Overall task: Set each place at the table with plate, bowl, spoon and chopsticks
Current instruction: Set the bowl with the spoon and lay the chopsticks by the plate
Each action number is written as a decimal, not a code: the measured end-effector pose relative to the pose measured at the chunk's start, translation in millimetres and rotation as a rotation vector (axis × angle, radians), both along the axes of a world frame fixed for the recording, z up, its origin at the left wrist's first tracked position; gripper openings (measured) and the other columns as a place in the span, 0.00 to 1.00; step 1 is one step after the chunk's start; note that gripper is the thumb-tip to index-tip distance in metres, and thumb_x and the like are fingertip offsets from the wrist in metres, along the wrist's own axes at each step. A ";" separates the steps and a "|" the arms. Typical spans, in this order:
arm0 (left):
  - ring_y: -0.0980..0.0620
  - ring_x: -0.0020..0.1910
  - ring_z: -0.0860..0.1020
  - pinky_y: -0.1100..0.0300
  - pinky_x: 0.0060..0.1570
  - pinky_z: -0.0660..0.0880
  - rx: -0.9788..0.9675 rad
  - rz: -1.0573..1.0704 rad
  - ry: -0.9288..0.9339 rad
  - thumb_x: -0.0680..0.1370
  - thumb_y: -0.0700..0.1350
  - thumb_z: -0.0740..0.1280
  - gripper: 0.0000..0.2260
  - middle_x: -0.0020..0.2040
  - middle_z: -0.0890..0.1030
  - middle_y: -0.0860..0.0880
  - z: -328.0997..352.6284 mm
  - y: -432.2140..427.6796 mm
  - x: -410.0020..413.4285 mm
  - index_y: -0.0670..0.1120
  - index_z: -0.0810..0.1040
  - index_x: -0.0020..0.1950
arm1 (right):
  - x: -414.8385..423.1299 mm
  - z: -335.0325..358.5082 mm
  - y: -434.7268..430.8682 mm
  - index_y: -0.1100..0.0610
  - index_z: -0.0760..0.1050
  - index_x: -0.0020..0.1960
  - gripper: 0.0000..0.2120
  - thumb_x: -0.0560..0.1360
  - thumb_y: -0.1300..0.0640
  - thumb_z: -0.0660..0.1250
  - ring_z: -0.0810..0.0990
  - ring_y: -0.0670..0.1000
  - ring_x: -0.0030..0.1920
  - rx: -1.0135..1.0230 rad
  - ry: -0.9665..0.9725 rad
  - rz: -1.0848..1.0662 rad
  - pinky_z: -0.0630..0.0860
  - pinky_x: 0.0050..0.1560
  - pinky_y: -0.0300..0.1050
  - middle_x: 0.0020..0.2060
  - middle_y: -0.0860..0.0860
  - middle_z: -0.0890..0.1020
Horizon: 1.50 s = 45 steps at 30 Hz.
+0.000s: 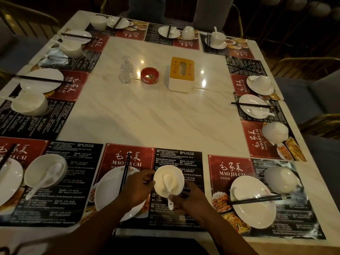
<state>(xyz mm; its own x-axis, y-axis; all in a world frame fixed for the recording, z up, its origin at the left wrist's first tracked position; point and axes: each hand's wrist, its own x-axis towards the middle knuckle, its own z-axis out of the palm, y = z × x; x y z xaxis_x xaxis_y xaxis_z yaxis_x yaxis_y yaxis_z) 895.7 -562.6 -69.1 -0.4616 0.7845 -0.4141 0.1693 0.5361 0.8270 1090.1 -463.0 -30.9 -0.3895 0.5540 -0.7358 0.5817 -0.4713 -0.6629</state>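
Head view: worktop [147, 116] ringed with placemats; the tissue box [181, 74] at its middle is the mark for every place below.
Bowl [176, 173]: straight toward the camera from the tissue box, upright on the middle placemat [176, 157] of the near edge.
Spoon [167, 181]: scoop inside the bowl, handle reaching out over the rim on the side away from the tissue box.
Left hand [137, 188]: fingers curled against the bowl's left wall, gripping it; the hand covers the plate's right part in this view.
Right hand [185, 202]: fingers pinch the end of the spoon's handle.
Plate [108, 192]: nearer the camera than the tissue box, just left of the bowl.
Chopsticks [126, 172]: lying across the plate, one end toward the tissue box.
Risk to the bowl: the handle levers on the rim, so pressing it down while the left grip slackens would likely tip the bowl.
Risk to the spoon: a pinch at the very end of a glazed handle gives little hold; it may slip and clatter.
Risk to the chopsticks: the left forearm crosses the plate, and pulling back low could roll them off.
Risk to the placemat: it looks thin; dragging the bowl could shift it.
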 end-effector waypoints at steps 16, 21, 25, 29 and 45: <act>0.51 0.51 0.83 0.52 0.50 0.83 0.004 0.031 -0.109 0.79 0.35 0.66 0.18 0.53 0.83 0.54 -4.7 1.3 9.3 0.58 0.79 0.59 | 4.4 -4.3 24.7 0.54 0.81 0.56 0.11 0.82 0.54 0.61 0.77 0.43 0.44 0.581 -0.304 0.412 0.65 0.36 0.26 0.50 0.49 0.84; 0.52 0.51 0.84 0.52 0.50 0.83 0.001 0.020 -0.112 0.79 0.35 0.67 0.17 0.54 0.83 0.52 -3.8 1.6 7.3 0.54 0.79 0.62 | 2.0 -2.1 22.6 0.54 0.80 0.56 0.10 0.82 0.52 0.62 0.77 0.43 0.43 0.535 -0.326 0.375 0.65 0.36 0.28 0.49 0.49 0.83; 0.51 0.52 0.83 0.53 0.49 0.83 -0.006 0.017 -0.111 0.79 0.37 0.68 0.16 0.54 0.83 0.51 -3.0 1.6 5.3 0.53 0.79 0.63 | 0.7 5.7 15.8 0.54 0.73 0.59 0.12 0.78 0.52 0.67 0.81 0.47 0.42 0.266 -0.279 0.184 0.72 0.33 0.37 0.49 0.50 0.82; 0.51 0.54 0.82 0.56 0.48 0.83 0.000 0.016 -0.111 0.78 0.38 0.69 0.15 0.53 0.82 0.53 -0.3 3.3 4.9 0.51 0.80 0.63 | 3.4 6.6 4.6 0.57 0.74 0.59 0.20 0.69 0.63 0.74 0.83 0.52 0.34 -0.104 -0.101 0.019 0.79 0.37 0.48 0.43 0.60 0.86; 0.53 0.44 0.85 0.52 0.47 0.83 -0.008 0.007 -0.050 0.79 0.38 0.68 0.14 0.51 0.83 0.51 4.4 4.1 -10.0 0.51 0.79 0.62 | 6.0 20.6 6.5 0.55 0.69 0.62 0.19 0.75 0.60 0.72 0.86 0.56 0.39 -0.188 -0.023 -0.047 0.78 0.43 0.51 0.43 0.60 0.87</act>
